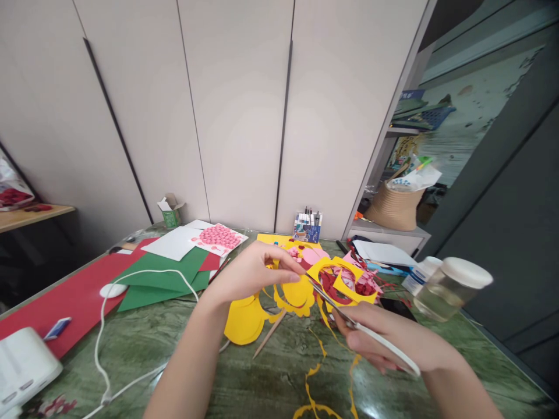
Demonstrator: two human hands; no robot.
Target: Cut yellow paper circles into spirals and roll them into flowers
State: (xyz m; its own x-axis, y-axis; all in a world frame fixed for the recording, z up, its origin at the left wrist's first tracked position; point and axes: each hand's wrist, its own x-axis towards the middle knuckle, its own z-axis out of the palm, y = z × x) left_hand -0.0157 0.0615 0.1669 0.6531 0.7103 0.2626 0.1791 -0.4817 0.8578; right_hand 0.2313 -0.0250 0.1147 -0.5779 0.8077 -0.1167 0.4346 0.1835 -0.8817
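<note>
My left hand [253, 269] pinches a yellow paper cut-out [338, 278] with ring-shaped holes, holding it above the green marble table [174, 349]. My right hand [393, 340] grips white-handled scissors [349, 317], whose blades point up-left into the yellow paper's edge. Thin yellow paper trimmings [314, 384] curl on the table below my hands. A larger scalloped yellow paper piece [248, 320] lies under my left wrist, next to a wooden stick [268, 336].
Green sheets [161, 279], a red sheet [74, 297] and white sheets [174, 241] lie at left with a white cable [102, 343] and a white device [21, 366]. A lidded glass jar [449, 288] stands at right. A pen holder [307, 228] and a woven basket [393, 206] sit behind.
</note>
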